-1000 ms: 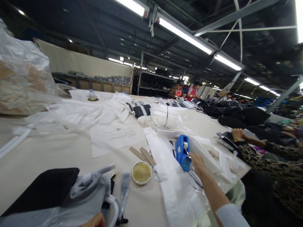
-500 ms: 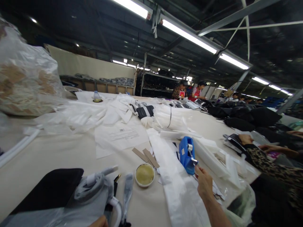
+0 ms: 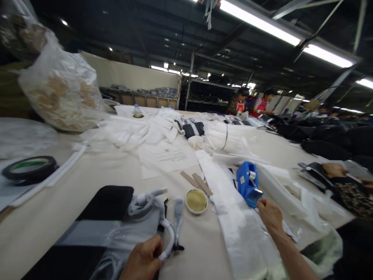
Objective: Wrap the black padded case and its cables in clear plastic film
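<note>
At the lower middle, my left hand [image 3: 144, 256] is closed, its fingertips at the lower end of a white-wrapped bag handle [image 3: 169, 238]. The black bag [image 3: 78, 225] lies flat beside it, with a grey band across it and a strap [image 3: 142, 206] coiled in clear film. My right hand [image 3: 271, 214] is pinched at the front of a blue tape dispenser [image 3: 246, 182], on the end of the clear tape [image 3: 257, 193]; the fingertips are partly hidden. Between my hands stands a small round dish [image 3: 196, 201] of yellowish stuff.
White foam sheeting [image 3: 230, 217] runs along the table near the dispenser. Brown card strips [image 3: 198, 182] lie behind the dish. A black tape roll [image 3: 29, 170] is at left, below a big plastic bag [image 3: 64, 93]. At right a co-worker's hand [image 3: 335, 170] rests on a black item.
My view has swung left, bringing the black tape roll into sight. More of my left hand shows, now at the wrapped handle. My right hand stays at the dispenser's front, closed.
</note>
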{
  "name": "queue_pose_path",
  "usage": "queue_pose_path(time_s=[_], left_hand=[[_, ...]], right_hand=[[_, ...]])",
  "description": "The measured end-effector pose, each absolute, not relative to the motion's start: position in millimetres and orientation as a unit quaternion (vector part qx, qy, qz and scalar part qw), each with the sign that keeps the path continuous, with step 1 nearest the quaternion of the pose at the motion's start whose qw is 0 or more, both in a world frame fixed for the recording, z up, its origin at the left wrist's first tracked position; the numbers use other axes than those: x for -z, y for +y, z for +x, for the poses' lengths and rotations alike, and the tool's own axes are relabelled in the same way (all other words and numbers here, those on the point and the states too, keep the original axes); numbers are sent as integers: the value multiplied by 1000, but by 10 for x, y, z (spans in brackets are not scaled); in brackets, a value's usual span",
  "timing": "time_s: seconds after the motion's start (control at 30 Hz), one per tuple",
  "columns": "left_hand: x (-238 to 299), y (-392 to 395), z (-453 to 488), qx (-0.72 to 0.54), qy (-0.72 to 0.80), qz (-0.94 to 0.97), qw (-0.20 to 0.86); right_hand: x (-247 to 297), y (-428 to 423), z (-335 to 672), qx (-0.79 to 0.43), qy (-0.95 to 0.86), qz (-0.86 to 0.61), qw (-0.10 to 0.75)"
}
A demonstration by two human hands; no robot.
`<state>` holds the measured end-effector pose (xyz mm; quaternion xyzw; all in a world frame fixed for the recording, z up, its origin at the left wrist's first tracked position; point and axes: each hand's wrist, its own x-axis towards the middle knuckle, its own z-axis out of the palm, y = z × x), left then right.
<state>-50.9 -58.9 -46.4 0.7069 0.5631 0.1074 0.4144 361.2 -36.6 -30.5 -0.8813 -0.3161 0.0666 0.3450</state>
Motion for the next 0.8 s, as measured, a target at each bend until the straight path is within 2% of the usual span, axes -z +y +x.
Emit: queue_pose_path(time_s=[0.13, 0.23, 0.37, 0.43, 0.57, 0.8], left_hand=[[363, -624, -468, -125, 584, 683, 421], [353, -635, -459, -133, 591, 673, 424], [361, -643, -459, -135, 598, 667, 423], [353, -644, -462, -136, 600, 667, 421], [320, -643, -465, -132, 600, 668, 419], [294, -630, -473, -118, 605, 671, 413]], right_hand=[[344, -543, 3240, -129, -337, -868, 340], [340, -743, 2711, -214, -390, -812, 378], [382, -1022, 1768, -451, -426, -625, 474], [475, -1119, 1346, -548, -403, -558, 476], [710, -1203, 850, -595, -330, -537, 498], [870, -1174, 683, -612, -268, -566, 484]])
